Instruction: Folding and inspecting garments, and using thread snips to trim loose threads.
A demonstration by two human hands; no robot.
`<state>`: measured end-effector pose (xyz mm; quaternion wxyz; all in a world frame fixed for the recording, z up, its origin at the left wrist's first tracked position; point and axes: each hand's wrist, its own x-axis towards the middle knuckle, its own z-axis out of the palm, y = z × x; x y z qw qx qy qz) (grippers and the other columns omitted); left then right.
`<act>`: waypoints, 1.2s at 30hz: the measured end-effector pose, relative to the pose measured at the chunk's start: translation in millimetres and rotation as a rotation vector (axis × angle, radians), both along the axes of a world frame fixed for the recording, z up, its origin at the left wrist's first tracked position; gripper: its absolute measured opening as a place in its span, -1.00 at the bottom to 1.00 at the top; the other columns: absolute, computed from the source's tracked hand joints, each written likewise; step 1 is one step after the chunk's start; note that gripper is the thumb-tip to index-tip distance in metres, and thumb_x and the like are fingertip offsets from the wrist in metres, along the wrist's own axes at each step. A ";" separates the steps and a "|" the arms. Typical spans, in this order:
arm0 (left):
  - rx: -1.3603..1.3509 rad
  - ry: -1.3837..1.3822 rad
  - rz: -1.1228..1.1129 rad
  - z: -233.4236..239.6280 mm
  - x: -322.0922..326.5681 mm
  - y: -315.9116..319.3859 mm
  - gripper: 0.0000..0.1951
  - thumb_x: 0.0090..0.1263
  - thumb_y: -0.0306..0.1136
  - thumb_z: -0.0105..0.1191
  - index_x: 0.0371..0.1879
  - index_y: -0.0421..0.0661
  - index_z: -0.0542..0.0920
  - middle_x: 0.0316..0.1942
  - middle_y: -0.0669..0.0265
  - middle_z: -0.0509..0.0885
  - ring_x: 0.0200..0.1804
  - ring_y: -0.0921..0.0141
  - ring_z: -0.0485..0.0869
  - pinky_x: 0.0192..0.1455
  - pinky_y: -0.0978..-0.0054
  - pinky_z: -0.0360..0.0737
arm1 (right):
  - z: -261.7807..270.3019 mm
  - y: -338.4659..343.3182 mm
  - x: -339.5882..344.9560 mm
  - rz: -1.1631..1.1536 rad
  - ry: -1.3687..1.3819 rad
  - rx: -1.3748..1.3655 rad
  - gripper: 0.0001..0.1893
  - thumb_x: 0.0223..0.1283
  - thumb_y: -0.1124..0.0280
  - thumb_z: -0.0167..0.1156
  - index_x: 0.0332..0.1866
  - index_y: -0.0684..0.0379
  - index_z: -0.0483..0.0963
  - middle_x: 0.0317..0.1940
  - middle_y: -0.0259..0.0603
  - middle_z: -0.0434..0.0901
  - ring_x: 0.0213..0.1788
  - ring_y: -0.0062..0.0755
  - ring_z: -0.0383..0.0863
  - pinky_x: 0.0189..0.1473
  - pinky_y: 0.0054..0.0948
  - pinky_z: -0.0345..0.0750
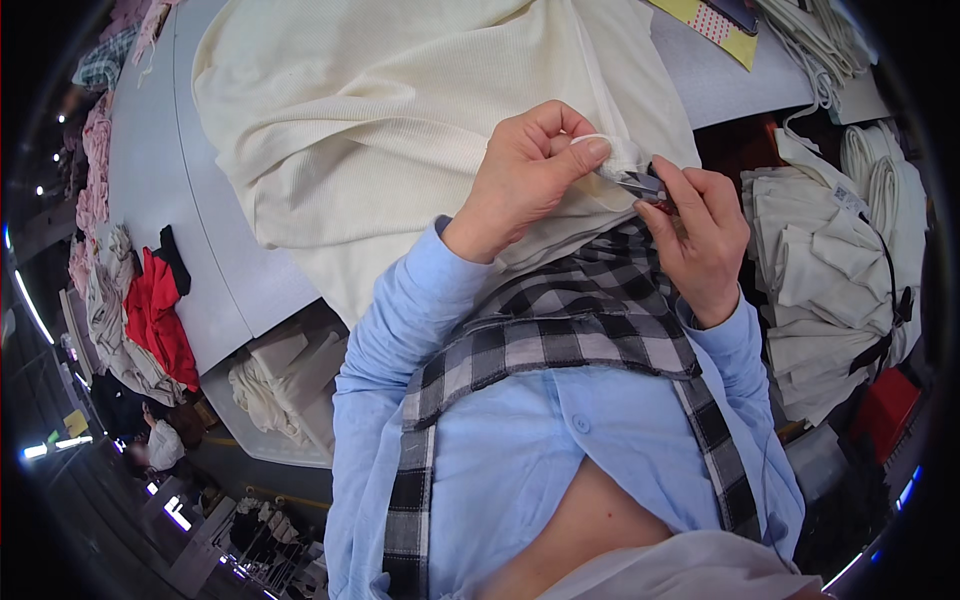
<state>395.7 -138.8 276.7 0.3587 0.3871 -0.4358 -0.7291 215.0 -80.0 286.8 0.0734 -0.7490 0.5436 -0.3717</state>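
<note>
Cream ribbed fabric [360, 142] lies in folds across the grey table and hangs over its near edge. My left hand [536, 169] pinches a narrow white edge or band of this fabric between thumb and fingertips. Just to the right, my right hand [694, 225] holds a small pair of thread snips [643, 182], their metal blades pointing left at the pinched cloth. Parts of the snips with some red on them are partly hidden by the fingers. Whether the blades touch the cloth cannot be told.
Folded white fabric bundles [821, 255], bound with a dark strap, stand at the right. Red cloth [156, 315] and pink garments [94, 165] lie along the left of the table [217, 247]. A white bin [292, 450] is below it. Yellow card [739, 49] lies top right. A person [163, 444] is far left.
</note>
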 end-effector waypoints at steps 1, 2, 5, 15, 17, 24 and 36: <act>-0.004 0.010 -0.001 0.2 -0.6 0.0 -0.87 0.23 -0.43 0.07 -0.35 -0.23 0.47 -0.47 0.40 0.56 -0.39 0.66 0.47 -0.30 0.77 0.37 | 0.1 -0.2 0.5 0.007 0.037 -0.018 -0.63 -0.25 0.48 0.32 -0.19 0.24 0.51 -0.42 -0.23 0.43 -0.43 -0.36 0.46 -0.42 -0.49 0.42; -0.009 0.019 -0.001 0.2 -1.1 0.1 -0.87 0.23 -0.43 0.07 -0.35 -0.23 0.47 -0.47 0.40 0.56 -0.39 0.66 0.47 -0.30 0.77 0.38 | 0.2 -0.6 0.6 0.008 0.038 -0.017 -0.63 -0.25 0.48 0.32 -0.19 0.24 0.51 -0.42 -0.23 0.43 -0.43 -0.36 0.46 -0.42 -0.49 0.42; 0.004 0.013 -0.004 -0.9 -1.7 0.5 -0.87 0.23 -0.44 0.07 -0.35 -0.23 0.47 -0.47 0.39 0.56 -0.39 0.65 0.48 -0.30 0.76 0.39 | 0.1 -0.9 1.5 0.018 0.059 -0.031 -0.63 -0.25 0.47 0.32 -0.20 0.24 0.51 -0.42 -0.23 0.44 -0.43 -0.36 0.45 -0.42 -0.48 0.42; -0.001 0.040 -0.006 -0.7 -2.1 2.5 -0.88 0.24 -0.44 0.06 -0.35 -0.23 0.47 -0.47 0.39 0.57 -0.39 0.66 0.49 -0.32 0.77 0.39 | -1.3 4.3 -4.6 0.009 -0.108 0.140 -0.69 -0.13 0.48 0.26 -0.18 0.28 0.48 -0.43 -0.17 0.44 -0.47 -0.34 0.46 -0.43 -0.49 0.41; -0.005 0.009 -0.018 -1.3 -2.0 2.7 -0.88 0.24 -0.44 0.06 -0.36 -0.22 0.47 -0.49 0.40 0.57 -0.42 0.68 0.47 -0.35 0.79 0.37 | -1.8 4.2 -5.0 0.019 -0.095 0.149 -0.69 -0.12 0.48 0.26 -0.18 0.27 0.47 -0.43 -0.17 0.44 -0.47 -0.33 0.46 -0.43 -0.48 0.42; -0.057 -0.030 -0.051 -1.6 -3.9 0.7 -0.88 0.24 -0.43 0.06 -0.37 -0.22 0.46 -0.51 0.41 0.58 -0.46 0.71 0.44 -0.41 0.81 0.32 | 2.1 0.5 -2.4 0.044 -0.092 0.142 -0.71 -0.11 0.48 0.25 -0.20 0.29 0.47 -0.45 -0.16 0.44 -0.47 -0.33 0.46 -0.43 -0.49 0.41; -1.078 -0.565 0.261 -0.7 5.3 10.3 -0.86 -0.02 -0.43 0.11 -0.51 -0.11 0.45 -0.50 0.26 0.47 -0.35 0.21 0.46 -0.20 0.33 0.36 | -33.8 -34.5 -10.8 -0.017 -0.899 0.431 -0.87 0.00 0.59 0.12 -0.31 0.27 0.36 -0.52 -0.48 0.34 -0.51 -0.80 0.21 -0.44 -0.78 0.16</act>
